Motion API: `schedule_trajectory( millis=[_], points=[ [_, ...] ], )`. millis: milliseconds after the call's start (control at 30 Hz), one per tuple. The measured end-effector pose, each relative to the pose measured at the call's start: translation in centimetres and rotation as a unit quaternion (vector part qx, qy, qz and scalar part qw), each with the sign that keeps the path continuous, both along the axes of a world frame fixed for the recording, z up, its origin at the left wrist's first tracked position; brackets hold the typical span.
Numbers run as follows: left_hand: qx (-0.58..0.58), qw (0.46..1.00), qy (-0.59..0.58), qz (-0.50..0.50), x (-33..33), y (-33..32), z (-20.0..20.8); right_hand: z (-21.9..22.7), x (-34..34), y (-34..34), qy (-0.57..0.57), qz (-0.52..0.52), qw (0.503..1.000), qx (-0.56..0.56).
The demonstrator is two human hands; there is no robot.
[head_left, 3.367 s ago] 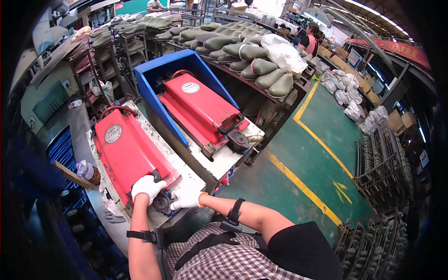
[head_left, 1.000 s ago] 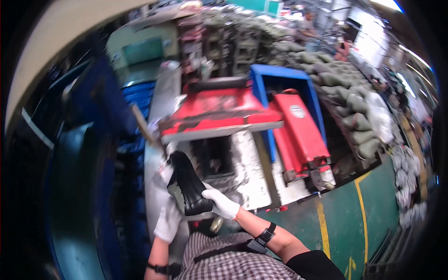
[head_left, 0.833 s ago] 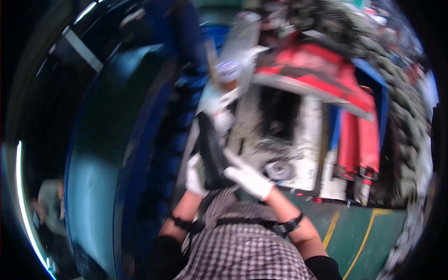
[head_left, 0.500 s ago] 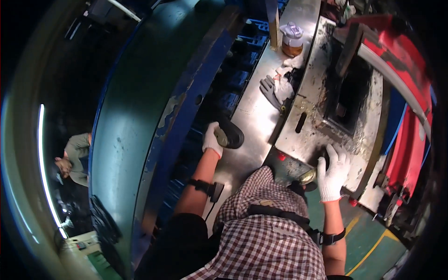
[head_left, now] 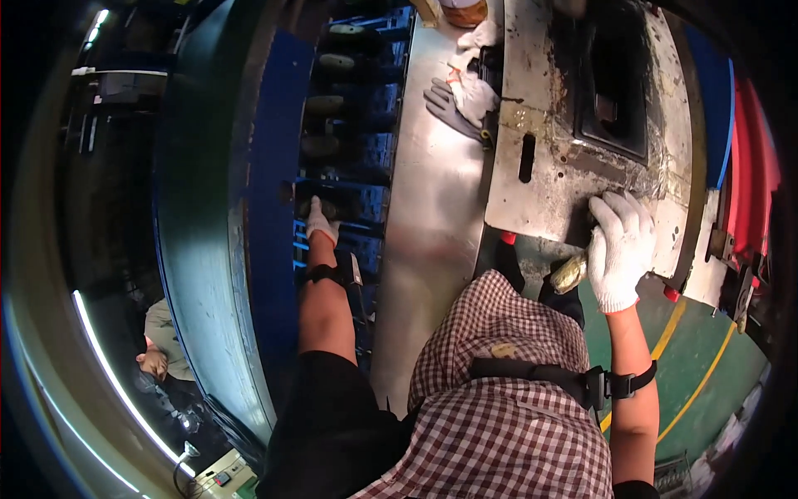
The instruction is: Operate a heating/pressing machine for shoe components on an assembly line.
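Note:
My left hand (head_left: 322, 223), in a white glove, reaches into the dark rack on the left. Its fingers close on a dark shoe (head_left: 339, 200), whose outline is partly lost in shadow. Farther along the same rack lie several more dark shoes with pale tops, such as one shoe (head_left: 336, 61). My right hand (head_left: 622, 237), gloved too, rests over the near edge of the stained metal bench (head_left: 532, 208). Its fingers are spread and slightly bent, with nothing visible in them. Just left of that wrist, a gold-coloured rounded object (head_left: 569, 273) shows below the bench edge.
A bright metal ledge (head_left: 436, 191) runs between rack and bench. On it lie a grey glove (head_left: 449, 108), white cloths (head_left: 475, 93) and a container of amber liquid (head_left: 464, 12). A blue beam (head_left: 274, 150) borders the rack. Another person (head_left: 162, 341) is at far left.
My left hand has carried the dark shoe from above the metal ledge leftward into the rack. My right hand stays at the bench edge. The whole view has turned and shifted.

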State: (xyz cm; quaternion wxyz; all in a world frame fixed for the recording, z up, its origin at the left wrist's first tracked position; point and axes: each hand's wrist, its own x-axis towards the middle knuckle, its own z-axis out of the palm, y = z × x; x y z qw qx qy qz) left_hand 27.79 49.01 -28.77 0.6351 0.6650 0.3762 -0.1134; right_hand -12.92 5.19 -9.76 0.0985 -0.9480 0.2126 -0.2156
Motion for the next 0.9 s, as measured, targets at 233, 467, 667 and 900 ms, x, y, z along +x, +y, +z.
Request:
schedule_trajectory(
  millis=[233,467,667,900],
  points=[
    [0.543,0.838,0.047,-0.006,-7.5,6.1,2.7,-0.2,0.3,0.2,0.004,0.001,1.000,-0.008],
    [0.188,0.931,0.161,0.269,-8.6,18.0,-3.4,0.0,0.3,0.4,-0.001,0.001,1.000,-0.020],
    [-0.318,0.937,0.108,-0.097,-9.9,24.2,-3.6,0.0,0.5,0.3,-0.037,0.012,0.999,0.004],
    [-0.043,0.995,0.039,0.085,-15.1,15.7,1.1,0.6,0.1,0.0,-0.077,-0.002,0.997,0.016]
  ],
)
